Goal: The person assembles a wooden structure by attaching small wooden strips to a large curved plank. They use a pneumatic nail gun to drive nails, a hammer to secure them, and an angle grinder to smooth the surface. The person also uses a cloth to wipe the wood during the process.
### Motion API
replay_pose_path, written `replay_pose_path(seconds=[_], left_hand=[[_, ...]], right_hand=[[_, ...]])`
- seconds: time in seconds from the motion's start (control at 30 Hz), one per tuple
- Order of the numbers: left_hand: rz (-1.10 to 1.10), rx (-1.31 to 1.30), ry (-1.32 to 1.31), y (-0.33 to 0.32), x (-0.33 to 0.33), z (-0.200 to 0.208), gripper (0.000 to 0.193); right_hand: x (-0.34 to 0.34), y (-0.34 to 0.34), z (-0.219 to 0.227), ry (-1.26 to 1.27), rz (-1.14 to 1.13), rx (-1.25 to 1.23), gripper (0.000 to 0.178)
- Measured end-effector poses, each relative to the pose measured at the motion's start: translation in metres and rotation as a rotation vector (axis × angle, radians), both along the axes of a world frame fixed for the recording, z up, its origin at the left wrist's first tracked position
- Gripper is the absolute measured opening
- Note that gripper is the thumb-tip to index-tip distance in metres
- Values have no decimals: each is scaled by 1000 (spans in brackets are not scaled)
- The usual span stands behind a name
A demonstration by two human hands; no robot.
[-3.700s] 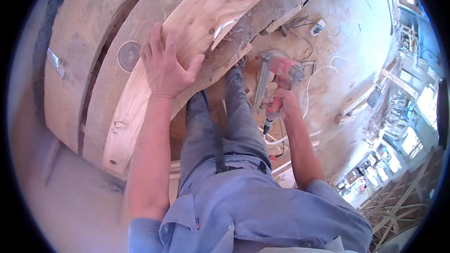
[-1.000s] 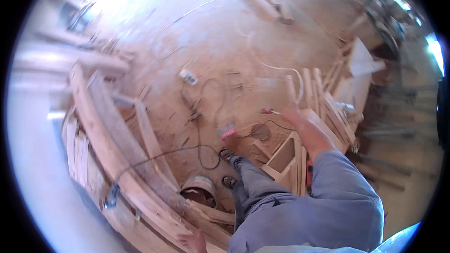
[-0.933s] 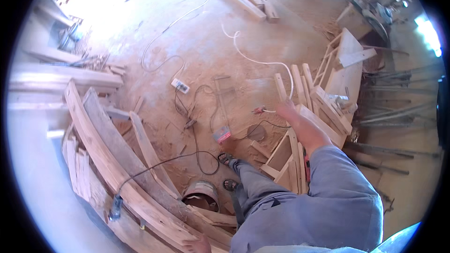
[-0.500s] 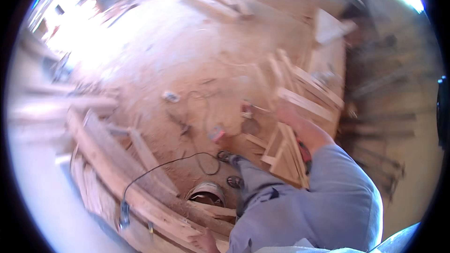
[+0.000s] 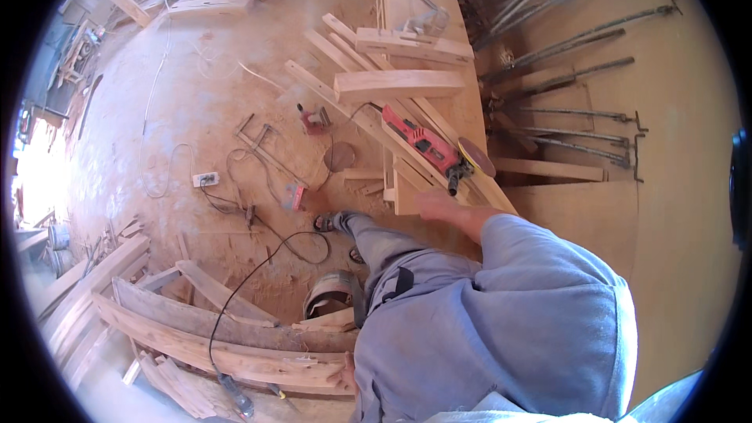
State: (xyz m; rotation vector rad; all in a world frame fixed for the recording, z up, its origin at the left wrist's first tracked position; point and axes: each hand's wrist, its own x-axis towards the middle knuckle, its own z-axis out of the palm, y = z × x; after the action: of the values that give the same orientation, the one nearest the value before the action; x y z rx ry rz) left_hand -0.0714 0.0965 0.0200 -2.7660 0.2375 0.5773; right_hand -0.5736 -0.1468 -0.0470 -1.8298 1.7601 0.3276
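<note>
Near the lower edge, my left hand [image 5: 342, 376] rests its spread fingers on the end of a long curved wooden beam [image 5: 235, 359]. My right hand [image 5: 440, 205] reaches out at the edge of the workbench, just below a red angle sander [image 5: 423, 141]. Blur hides how its fingers are bent. The sander lies across pale wooden strips, its round sanding disc [image 5: 475, 157] to the right and its black side handle nearest my right hand. Beyond it, two planed wood blocks [image 5: 399, 86] lie across the strips.
A bucket [image 5: 333, 298] stands beside my legs. On the dusty floor are a black cable [image 5: 266, 262], a white power strip [image 5: 205, 179], a small red tool [image 5: 313, 120] and a metal frame clamp [image 5: 266, 149]. Long bar clamps [image 5: 580, 113] lie at the right. A cable plug [image 5: 235, 395] hangs over the beam.
My view has swung right, bringing the bench, sander and bar clamps into clear sight. My right hand has gone from the wood pieces to beside the sander. My left hand stays on the beam.
</note>
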Motion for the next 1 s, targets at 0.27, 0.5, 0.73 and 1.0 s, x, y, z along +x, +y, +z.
replay_pose_path(seconds=[0.27,0.5,0.73,1.0], left_hand=[[-87,-22,-1,8,6,3,136],[-43,-3,17,2,-1,-1,136],[64,20,22,-2,-11,-8,136],[64,11,80,-27,-21,-19,135]], right_hand=[[-14,51,-10,-2,-401,150,26],[-8,32,-40,-106,-190,102,23],[18,-20,-8,-212,-242,123,23],[-24,-30,-70,77,521,17,24]])
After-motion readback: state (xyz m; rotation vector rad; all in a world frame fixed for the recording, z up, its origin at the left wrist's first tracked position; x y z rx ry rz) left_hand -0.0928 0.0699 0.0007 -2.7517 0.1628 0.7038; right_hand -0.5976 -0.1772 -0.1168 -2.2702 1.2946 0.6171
